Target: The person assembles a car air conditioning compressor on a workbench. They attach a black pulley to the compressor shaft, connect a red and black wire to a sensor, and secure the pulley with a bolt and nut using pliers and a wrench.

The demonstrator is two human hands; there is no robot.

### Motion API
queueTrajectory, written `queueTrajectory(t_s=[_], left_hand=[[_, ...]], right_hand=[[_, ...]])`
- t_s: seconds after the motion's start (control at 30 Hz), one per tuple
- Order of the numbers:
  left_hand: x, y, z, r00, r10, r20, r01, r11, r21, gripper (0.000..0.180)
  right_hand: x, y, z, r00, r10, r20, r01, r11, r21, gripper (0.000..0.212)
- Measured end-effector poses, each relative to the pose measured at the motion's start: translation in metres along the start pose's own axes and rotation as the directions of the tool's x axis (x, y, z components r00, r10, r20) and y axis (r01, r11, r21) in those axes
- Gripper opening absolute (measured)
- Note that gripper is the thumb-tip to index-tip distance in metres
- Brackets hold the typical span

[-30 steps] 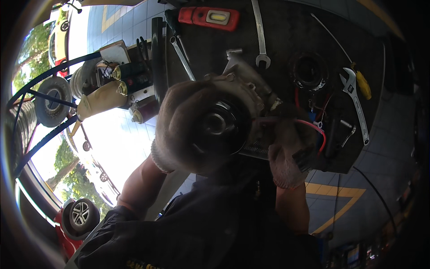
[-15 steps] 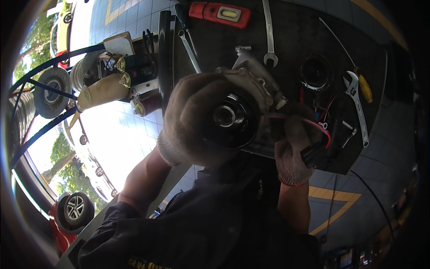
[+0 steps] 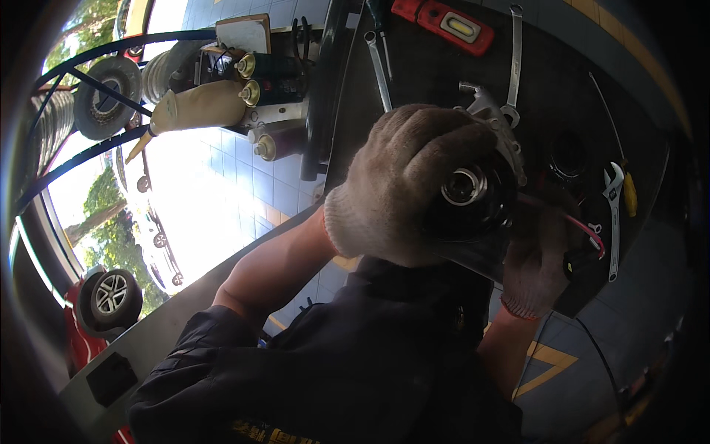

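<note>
Across centre and right: dark bench [image 3: 436,74]. Centre: left hand [image 3: 410,181], gloved, fingers curled round black disc [image 3: 487,213]. Lower right of centre: right hand [image 3: 536,266], gloved, shadowed; finger closure cannot be told. Upper right: red lamp [image 3: 447,27], spanner [image 3: 515,63]. Right of centre: red cable [image 3: 583,225].

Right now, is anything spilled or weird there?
One small thing: the handle of the adjustable wrench lies right by the edge of the bench, which looks a bit risky. I see nothing spilled.
</note>
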State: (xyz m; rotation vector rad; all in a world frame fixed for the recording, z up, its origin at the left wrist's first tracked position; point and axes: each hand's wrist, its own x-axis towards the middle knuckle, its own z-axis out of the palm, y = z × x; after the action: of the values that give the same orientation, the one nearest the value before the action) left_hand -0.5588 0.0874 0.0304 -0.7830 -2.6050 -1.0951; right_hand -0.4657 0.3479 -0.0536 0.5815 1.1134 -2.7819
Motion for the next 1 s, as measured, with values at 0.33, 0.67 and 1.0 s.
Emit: queueTrajectory(t_s=[0.33,0.67,1.0], left_hand=[[-0.003,-0.005,0.01,0.989,-0.039,-0.145,0.025,0.995,-0.101,0.091],[-0.007,-0.017,0.013,0.987,0.036,-0.154,-0.051,0.994,-0.096,0.095],[-0.003,-0.017,0.008,0.995,0.057,-0.079,-0.062,0.997,-0.055,0.095]], right_hand=[[0.018,-0.022,0.02,0.991,0.005,0.134,0.006,0.997,-0.082,0.038],[0.015,-0.018,0.014,0.974,0.034,0.222,-0.029,0.999,-0.025,0.036],[0.0,-0.008,0.014,0.998,-0.008,0.055,0.012,0.997,-0.071,0.036]])
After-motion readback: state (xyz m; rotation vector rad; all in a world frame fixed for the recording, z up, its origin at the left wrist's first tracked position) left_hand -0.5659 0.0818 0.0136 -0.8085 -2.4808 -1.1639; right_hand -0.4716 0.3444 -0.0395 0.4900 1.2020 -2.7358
